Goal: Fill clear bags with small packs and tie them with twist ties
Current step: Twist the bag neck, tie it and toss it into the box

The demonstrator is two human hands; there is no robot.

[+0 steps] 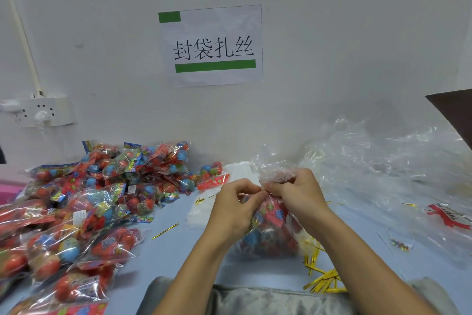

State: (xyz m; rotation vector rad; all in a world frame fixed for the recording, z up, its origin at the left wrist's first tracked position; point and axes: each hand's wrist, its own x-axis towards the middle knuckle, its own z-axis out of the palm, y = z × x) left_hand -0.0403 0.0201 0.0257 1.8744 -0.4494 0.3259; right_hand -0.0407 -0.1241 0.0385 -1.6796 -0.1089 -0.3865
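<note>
Both hands grip the filled clear bag (268, 227) at its gathered neck, left hand (233, 208) and right hand (297, 193) pinching, centre table (178, 250). Gold twist ties (323, 281) lie just right; finished packs (76, 207) heaped left; empty bags (378, 161) piled beyond.

pile of small packs (84, 202) crowds the table's (178, 250) left edge; clear bags (383, 161) fill the right; bare strip between

We hold both forearms forward, converging; our left hand (233, 208) and right hand (297, 193) meet fingertip to fingertip, fingers curled in a pinching grip.
</note>
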